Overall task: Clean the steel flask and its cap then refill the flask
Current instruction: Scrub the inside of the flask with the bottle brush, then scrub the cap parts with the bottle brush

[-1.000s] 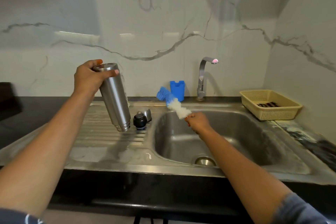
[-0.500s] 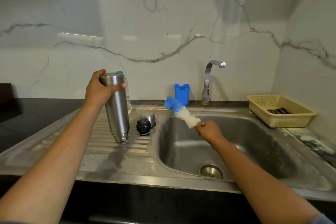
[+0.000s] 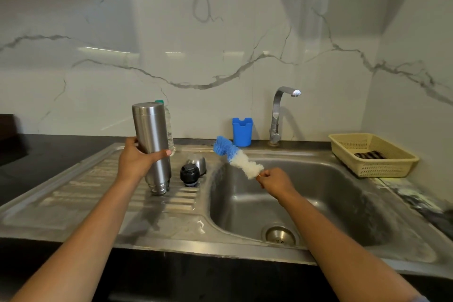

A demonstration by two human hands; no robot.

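**Flask upside down, brush waiting off to the side**

The steel flask [image 3: 152, 144] is gripped round its middle by the left hand [image 3: 137, 162], thumb and fingers curled around the body. Its long axis is kept nearly upright, mouth end down, seemingly rested on the ribbed drainboard [image 3: 98, 191] just below that hand. The bottle brush [image 3: 236, 157] is pinched at its thin handle by the right hand [image 3: 275, 180], bristles angled up and leftward at the flask, which is found well left of it. The black stopper [image 3: 189, 174] and steel cap [image 3: 198, 163] are parked between the two hands.
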